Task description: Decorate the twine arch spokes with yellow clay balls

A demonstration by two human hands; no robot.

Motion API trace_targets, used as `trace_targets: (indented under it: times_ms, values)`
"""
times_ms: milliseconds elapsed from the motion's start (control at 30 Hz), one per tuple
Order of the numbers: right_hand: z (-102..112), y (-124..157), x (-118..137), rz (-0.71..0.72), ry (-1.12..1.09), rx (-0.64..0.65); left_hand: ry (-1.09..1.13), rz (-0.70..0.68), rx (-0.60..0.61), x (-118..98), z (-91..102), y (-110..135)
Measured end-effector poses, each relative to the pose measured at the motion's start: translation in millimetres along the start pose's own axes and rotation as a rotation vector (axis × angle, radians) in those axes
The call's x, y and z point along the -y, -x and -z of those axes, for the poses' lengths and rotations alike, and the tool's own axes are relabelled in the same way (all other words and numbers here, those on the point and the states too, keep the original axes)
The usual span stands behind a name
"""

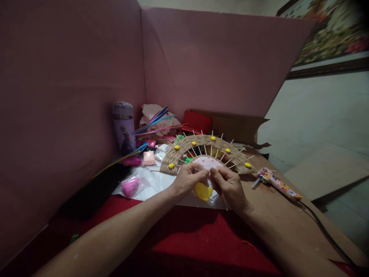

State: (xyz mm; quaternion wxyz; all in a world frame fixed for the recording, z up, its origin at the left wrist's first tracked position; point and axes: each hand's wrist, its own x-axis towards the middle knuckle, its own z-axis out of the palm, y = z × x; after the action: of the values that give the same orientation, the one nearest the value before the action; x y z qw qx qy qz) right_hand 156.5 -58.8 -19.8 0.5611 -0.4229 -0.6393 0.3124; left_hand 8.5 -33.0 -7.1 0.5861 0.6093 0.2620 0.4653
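My left hand (188, 179) and my right hand (230, 185) meet in front of the woven half-ring, each with thumb and fingers pinched together. What lies between the fingertips is too small to make out. Just beneath them is a lump of yellow clay (203, 191), partly covered by the left hand. Behind the hands stands a fan-shaped craft piece: a woven twine arch (198, 144) with thin sticks poking out and several yellow dots (213, 138) on it. A pale pink half-disc (208, 161) with red spots sits at its centre, its lower part hidden by my fingers.
A glue gun (278, 184) with a flowered cover lies at right, its cord trailing to the front. At left are a purple tumbler (124, 127), pipe cleaners (157, 122) and bagged pink clay (129, 186). Pink panels (216, 61) rise behind; red cloth (184, 234) covers the front.
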Motion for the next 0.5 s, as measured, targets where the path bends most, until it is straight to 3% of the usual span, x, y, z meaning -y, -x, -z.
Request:
trace_targets:
  times_ms: [500]
  values:
    - [0.1, -0.7, -0.6, 0.001, -0.019, -0.050, 0.022, -0.011, -0.076, 2.1, -1.6, -1.6]
